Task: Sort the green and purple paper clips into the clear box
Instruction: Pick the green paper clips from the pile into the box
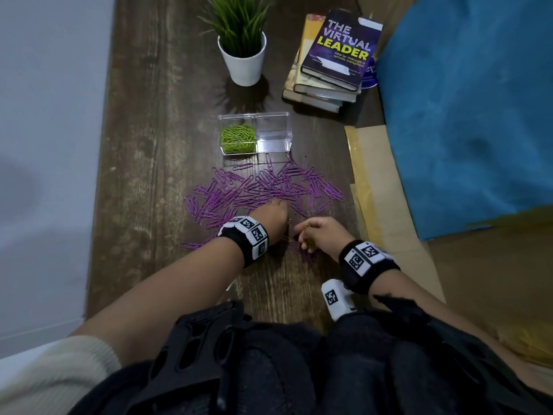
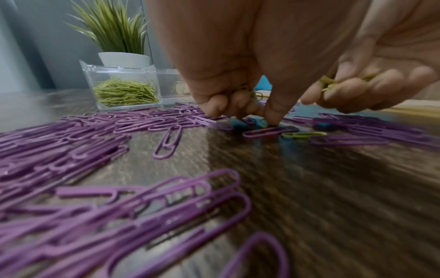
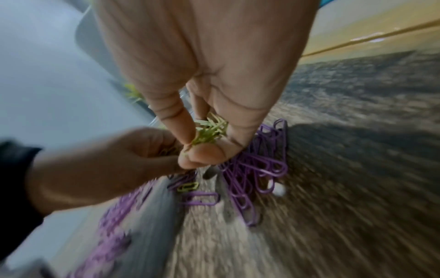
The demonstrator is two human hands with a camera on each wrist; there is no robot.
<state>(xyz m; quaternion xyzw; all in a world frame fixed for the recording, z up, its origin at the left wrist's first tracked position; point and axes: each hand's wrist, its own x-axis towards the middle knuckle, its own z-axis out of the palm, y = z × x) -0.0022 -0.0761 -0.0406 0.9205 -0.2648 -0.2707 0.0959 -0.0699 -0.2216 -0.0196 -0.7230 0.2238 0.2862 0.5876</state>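
Books, potted plant behind clear box, right hand clutching green clips, left hand pinching.

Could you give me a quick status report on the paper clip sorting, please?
Right hand holds green clips. Left hand picking among purple clips. Clear box: green side filled, other empty. Nothing blocking.

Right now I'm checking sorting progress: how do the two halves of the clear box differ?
The left half of the clear box holds a heap of green clips; the right half looks bare. The left half lies nearer the wall, the right half nearer the books. Both are see-through, open-topped and the same shape.
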